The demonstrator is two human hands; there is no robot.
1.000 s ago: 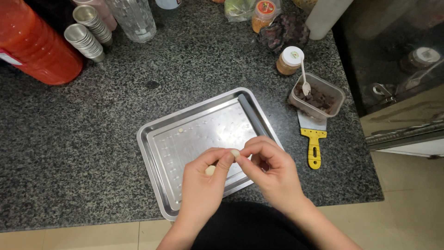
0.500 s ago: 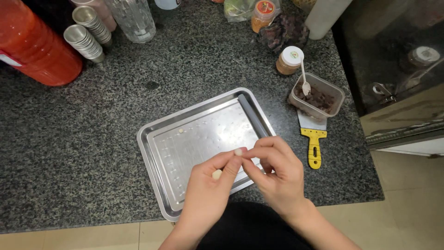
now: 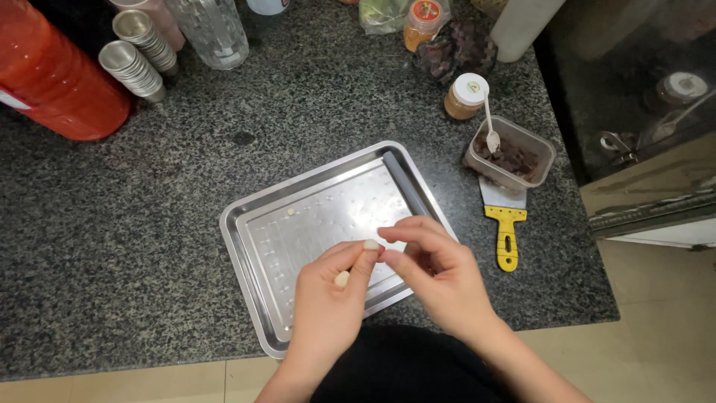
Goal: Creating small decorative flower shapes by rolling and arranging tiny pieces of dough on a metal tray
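Both hands meet over the near right part of the steel tray (image 3: pixel 253 246), which lies tilted on the speckled dark surface (image 3: pixel 112 246). The left hand (image 3: pixel 328 306) and the right hand (image 3: pixel 440 280) pinch a small pale bit (image 3: pixel 371 245) between their fingertips; a second pale bit (image 3: pixel 341 279) shows lower in the left fingers. What the bits are I cannot tell. The step in hand looks like fine fingertip work on the pale bit, peeling or splitting it, which calls for a steady pinch and a small pull apart above the tray.

A tiny pale crumb (image 3: pixel 291 212) lies on the tray at about 11 o'clock from the hands. At 2 o'clock sit a plastic tub of brown stuff (image 3: pixel 514 160) and a yellow-handled scraper (image 3: pixel 506 231).

Against the earlier frames, the hands sit slightly further right and closer together; the tray, tub and scraper are unmoved.
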